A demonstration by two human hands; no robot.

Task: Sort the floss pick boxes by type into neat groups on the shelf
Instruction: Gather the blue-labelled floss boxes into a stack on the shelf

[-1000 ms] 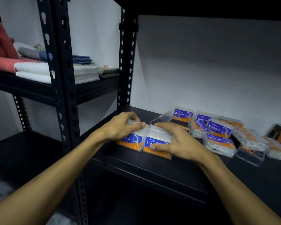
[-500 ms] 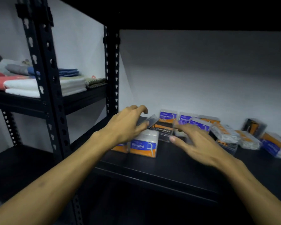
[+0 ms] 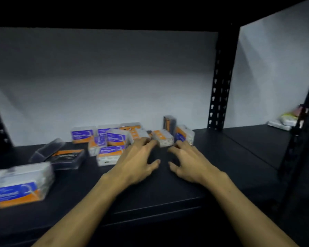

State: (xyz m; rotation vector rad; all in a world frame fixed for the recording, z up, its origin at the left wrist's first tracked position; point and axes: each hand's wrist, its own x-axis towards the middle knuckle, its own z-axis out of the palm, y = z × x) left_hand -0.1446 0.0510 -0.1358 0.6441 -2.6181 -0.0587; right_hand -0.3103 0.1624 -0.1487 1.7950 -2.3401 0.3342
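Both hands now off the front boxes, left hand [image 3: 138, 164] and right hand [image 3: 189, 162] empty, splayed beside clear plastic boxes [image 3: 163, 138].

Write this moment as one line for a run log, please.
left hand: open, reaching boxes | right hand: open, empty | loose boxes: unsorted at back | blue-label box: front left | shelf

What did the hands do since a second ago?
Both hands let go of the two boxes they were squaring up at the shelf's left front; one of them now sits alone. The left hand and right hand moved right, to the jumbled pile, and now reach for it with open, empty fingers. The view swung right too. The pile itself and the dark box look unmoved.
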